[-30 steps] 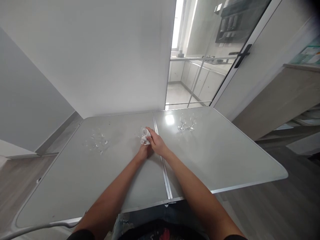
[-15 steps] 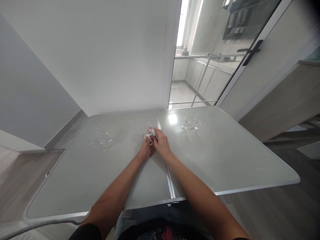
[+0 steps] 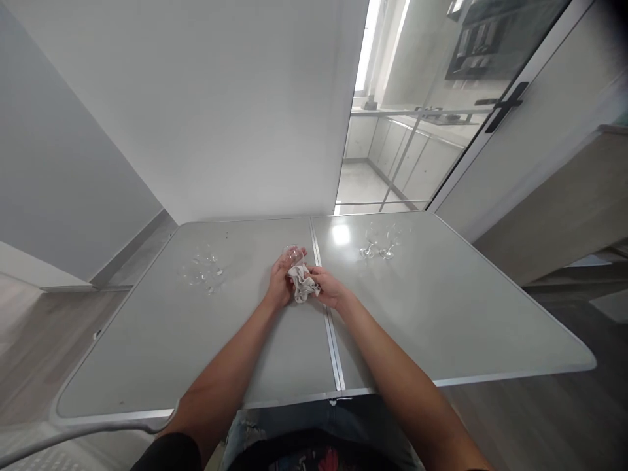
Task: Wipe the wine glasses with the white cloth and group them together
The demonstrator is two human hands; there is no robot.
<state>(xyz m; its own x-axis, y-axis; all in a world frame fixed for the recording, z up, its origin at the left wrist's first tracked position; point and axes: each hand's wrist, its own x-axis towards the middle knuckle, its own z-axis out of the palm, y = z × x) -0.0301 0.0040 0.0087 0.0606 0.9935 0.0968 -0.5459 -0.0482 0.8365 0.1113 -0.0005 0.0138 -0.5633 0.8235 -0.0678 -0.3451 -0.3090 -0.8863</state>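
My left hand [image 3: 279, 280] is wrapped round the bowl of a clear wine glass [image 3: 294, 255], held above the middle of the table. A crumpled white cloth [image 3: 303, 282] lies against the near side of the glass. The fingers of my right hand [image 3: 330, 286] are closed on that cloth. The glass's stem and foot are hidden behind the cloth and fingers.
Two stemmed glasses [image 3: 377, 243] stand upright on the right half of the grey table [image 3: 441, 314]. Several clear glasses [image 3: 205, 269] are grouped on the left half. A metal seam [image 3: 331, 340] divides the tabletop. A white wall and a glazed door [image 3: 392, 144] border the far edge.
The glass has been turned, so its bowl shows more clearly in my left hand. My right hand has shifted right and nearer me with the cloth, which hangs looser.
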